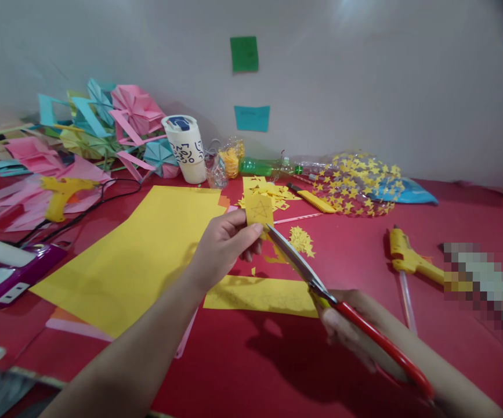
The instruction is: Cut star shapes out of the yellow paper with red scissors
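Note:
A small piece of yellow paper (259, 209) with a star drawn on it is pinched between the thumb and fingers of my left hand (229, 241). My right hand (351, 325) grips a pair of red-handled scissors (297, 258), their tips at the lower edge of that piece. Below the blades lies a yellow paper strip (260, 295) with faint pencil marks. Just beyond the scissors is a small heap of cut yellow stars (302, 241). Farther back, yellow paper scraps (272, 194) are piled up.
Large yellow sheets (147, 249) cover the left middle of the red table. Glue guns lie at left (62, 194) and right (412, 261). Along the wall stand a white tumbler (185, 150), a green bottle (260, 167) and a star-covered plastic bottle (355, 184). A yellow cutter (316, 200) lies before it.

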Demonstrator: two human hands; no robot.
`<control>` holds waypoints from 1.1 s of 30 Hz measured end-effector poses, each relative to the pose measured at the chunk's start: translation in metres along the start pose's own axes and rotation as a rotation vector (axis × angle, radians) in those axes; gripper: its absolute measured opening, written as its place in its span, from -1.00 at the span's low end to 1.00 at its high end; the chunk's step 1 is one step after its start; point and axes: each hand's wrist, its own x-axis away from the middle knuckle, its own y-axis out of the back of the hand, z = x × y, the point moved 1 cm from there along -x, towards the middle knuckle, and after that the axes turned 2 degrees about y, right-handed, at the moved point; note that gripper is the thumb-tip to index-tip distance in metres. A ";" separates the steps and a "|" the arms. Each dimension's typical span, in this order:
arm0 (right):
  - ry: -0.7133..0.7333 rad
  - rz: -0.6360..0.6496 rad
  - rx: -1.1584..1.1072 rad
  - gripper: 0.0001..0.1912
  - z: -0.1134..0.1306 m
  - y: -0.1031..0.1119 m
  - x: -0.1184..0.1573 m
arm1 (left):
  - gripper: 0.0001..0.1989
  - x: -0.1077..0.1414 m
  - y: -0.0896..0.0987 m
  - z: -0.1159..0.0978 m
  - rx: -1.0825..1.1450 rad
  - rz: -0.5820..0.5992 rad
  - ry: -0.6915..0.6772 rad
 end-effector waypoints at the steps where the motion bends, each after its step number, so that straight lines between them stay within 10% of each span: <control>1: 0.012 -0.001 0.010 -0.41 -0.001 0.000 0.000 | -0.82 0.000 0.000 0.000 0.001 0.004 0.005; 33: -0.099 0.088 0.041 -0.49 -0.002 0.004 -0.001 | -0.67 0.001 0.006 -0.010 -0.278 0.077 -0.094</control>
